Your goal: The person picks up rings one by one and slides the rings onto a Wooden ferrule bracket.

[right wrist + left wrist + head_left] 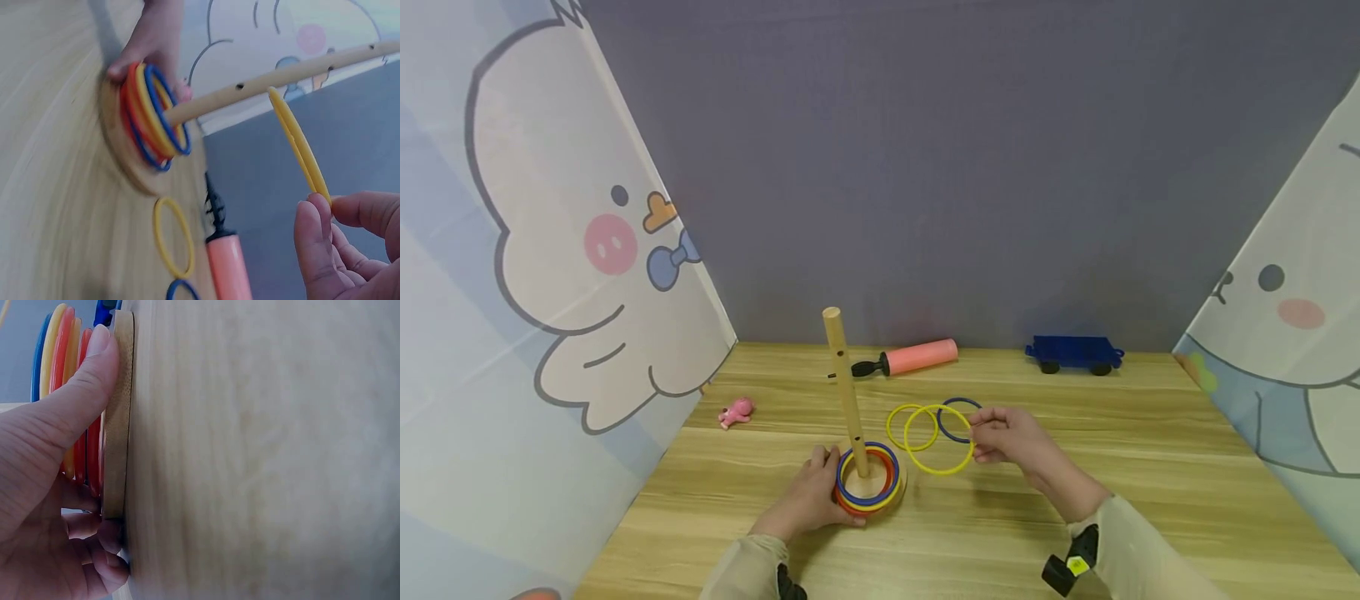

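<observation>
In right grip (1017, 439), yellow ring (940, 472).

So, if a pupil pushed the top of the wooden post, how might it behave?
The wooden post would likely tip before bending: it looks stiff, tall and thin above its round base. The rings stacked low, and the left hand gripping the base, should steady it somewhat.

Plenty of room is left open right of the right hand (1015, 442); leftward of its grip, past the held yellow ring (940, 472), the path is barred by the upright wooden pole (847, 392), its base (117, 462) hemmed in by the left hand (808, 497); beyond and left of the grip, low passage is cluttered by a blue ring (961, 400) and another yellow ring (889, 425)
</observation>
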The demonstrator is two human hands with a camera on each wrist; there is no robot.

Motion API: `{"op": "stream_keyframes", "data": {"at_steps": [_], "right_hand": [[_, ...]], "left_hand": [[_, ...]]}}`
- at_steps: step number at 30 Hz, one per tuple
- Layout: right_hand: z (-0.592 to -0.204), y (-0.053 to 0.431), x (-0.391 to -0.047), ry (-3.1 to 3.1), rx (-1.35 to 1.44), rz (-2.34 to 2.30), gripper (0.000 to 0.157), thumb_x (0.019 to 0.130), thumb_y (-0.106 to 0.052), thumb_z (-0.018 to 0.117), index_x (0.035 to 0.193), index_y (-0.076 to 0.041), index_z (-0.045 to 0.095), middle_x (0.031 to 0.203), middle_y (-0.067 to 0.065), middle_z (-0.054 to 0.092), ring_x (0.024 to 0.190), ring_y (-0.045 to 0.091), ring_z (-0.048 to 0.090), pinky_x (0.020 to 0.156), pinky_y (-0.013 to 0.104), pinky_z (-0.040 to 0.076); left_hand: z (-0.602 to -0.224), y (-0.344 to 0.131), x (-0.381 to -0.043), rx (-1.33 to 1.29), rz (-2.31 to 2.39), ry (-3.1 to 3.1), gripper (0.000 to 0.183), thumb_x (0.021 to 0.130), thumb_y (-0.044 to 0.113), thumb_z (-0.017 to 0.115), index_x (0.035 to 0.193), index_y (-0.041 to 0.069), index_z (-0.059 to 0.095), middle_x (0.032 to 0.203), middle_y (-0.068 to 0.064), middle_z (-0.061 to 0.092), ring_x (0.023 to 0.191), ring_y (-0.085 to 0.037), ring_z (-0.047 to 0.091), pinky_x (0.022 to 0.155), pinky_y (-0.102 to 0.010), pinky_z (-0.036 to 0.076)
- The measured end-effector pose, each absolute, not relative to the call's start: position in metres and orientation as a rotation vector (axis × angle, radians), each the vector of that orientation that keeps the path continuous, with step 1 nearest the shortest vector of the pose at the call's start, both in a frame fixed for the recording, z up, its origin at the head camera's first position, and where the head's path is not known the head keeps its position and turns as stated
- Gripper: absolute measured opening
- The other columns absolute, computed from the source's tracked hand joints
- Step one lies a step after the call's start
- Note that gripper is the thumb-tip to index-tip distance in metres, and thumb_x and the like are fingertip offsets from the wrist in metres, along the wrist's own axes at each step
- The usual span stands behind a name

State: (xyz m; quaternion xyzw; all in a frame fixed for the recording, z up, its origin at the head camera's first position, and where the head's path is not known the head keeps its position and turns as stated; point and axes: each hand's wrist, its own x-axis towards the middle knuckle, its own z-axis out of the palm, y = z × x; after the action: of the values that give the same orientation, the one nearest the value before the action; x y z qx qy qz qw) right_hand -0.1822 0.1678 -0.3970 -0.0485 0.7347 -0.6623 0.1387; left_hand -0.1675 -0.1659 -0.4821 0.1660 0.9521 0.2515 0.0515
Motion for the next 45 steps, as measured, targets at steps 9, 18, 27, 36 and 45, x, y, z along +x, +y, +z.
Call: {"op": "stream_keyframes", "data": {"at_steps": [9, 18, 27, 36, 45], "right_hand": [[-0.37, 0.156, -0.172, 2.11, -0.224, -1.958, 0.035, 0.093, -0.008, 0.062, 0.121, 0.012, 0.053, 0.088, 0.007, 0.067, 0.07, 0.016, 0.065, 0.07, 0.034, 0.057], [-0.348, 0.147, -0.166, 2.081, -0.271, -1.997, 0.037, 0.093, -0.009, 0.064, 0.122, 0.012, 0.054, 0.088, 0.006, 0.067, 0.07, 0.015, 0.066, 0.07, 0.033, 0.057], [-0.325, 0.134, -0.165, 2.063, -0.323, -2.063, 0.033, 0.093, -0.005, 0.063, 0.12, 0.012, 0.054, 0.088, 0.007, 0.065, 0.069, 0.016, 0.066, 0.069, 0.034, 0.057], [-0.299, 0.116, -0.163, 2.059, -0.401, -2.114, 0.029, 0.092, -0.004, 0.064, 0.116, 0.01, 0.056, 0.085, 0.007, 0.065, 0.068, 0.016, 0.066, 0.068, 0.034, 0.057], [-0.274, 0.103, -0.165, 2.096, -0.453, -2.162, 0.029, 0.093, -0.005, 0.065, 0.119, 0.007, 0.058, 0.09, 0.01, 0.065, 0.069, 0.019, 0.067, 0.071, 0.038, 0.057]], "left_hand": [[-0.481, -0.166, -0.168, 0.496, 0.753, 2.881, 0.121, 0.059, 0.055, 0.089, 0.144, -0.012, 0.034, 0.122, -0.02, 0.04, 0.113, -0.039, 0.048, 0.094, -0.051, 0.044], [-0.48, -0.167, -0.168, 0.49, 0.755, 2.877, 0.122, 0.06, 0.055, 0.088, 0.145, -0.012, 0.033, 0.124, -0.021, 0.04, 0.115, -0.04, 0.047, 0.095, -0.052, 0.043], [-0.479, -0.167, -0.168, 0.516, 0.742, 2.886, 0.123, 0.059, 0.054, 0.089, 0.144, -0.015, 0.032, 0.123, -0.022, 0.04, 0.116, -0.043, 0.047, 0.095, -0.052, 0.043], [-0.484, -0.167, -0.165, 0.508, 0.733, 2.906, 0.123, 0.058, 0.057, 0.089, 0.143, -0.014, 0.035, 0.121, -0.021, 0.042, 0.111, -0.04, 0.049, 0.093, -0.052, 0.045], [-0.485, -0.167, -0.168, 0.517, 0.741, 2.911, 0.123, 0.058, 0.057, 0.088, 0.143, -0.013, 0.035, 0.118, -0.019, 0.042, 0.11, -0.039, 0.05, 0.092, -0.051, 0.045]]}}
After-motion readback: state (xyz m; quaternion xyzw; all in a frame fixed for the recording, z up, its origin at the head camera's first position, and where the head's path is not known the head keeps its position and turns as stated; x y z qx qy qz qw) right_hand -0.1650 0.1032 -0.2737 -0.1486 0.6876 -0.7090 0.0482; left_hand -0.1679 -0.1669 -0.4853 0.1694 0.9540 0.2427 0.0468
